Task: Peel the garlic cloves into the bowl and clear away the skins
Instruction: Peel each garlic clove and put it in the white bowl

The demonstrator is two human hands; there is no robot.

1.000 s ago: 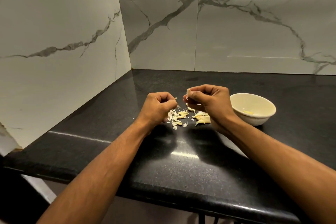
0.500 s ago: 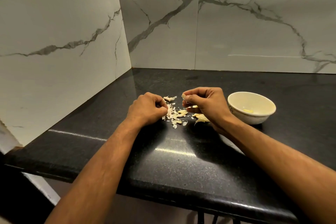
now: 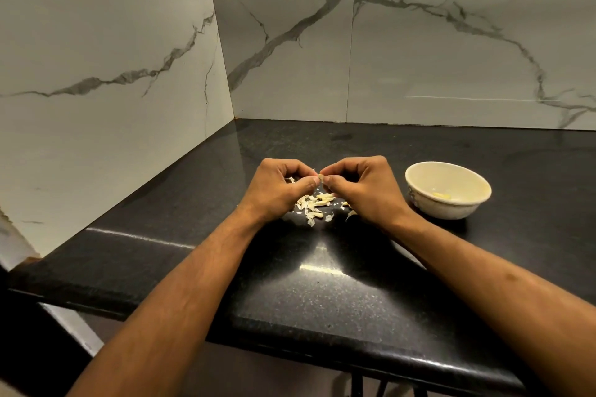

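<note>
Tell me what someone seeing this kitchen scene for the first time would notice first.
Most striking are the two hands, left hand and right hand, meeting over the black countertop and pinching a small garlic clove between their fingertips. Just beneath them lies a scatter of pale garlic skins. To the right stands a cream bowl with a little peeled garlic inside.

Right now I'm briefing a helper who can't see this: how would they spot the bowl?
On the black counter in the marble corner, look just right of the right hand. The bowl stands there alone, cream and round, with a yellowish bit inside, unlike the flat scatter of skins between the hands.
</note>
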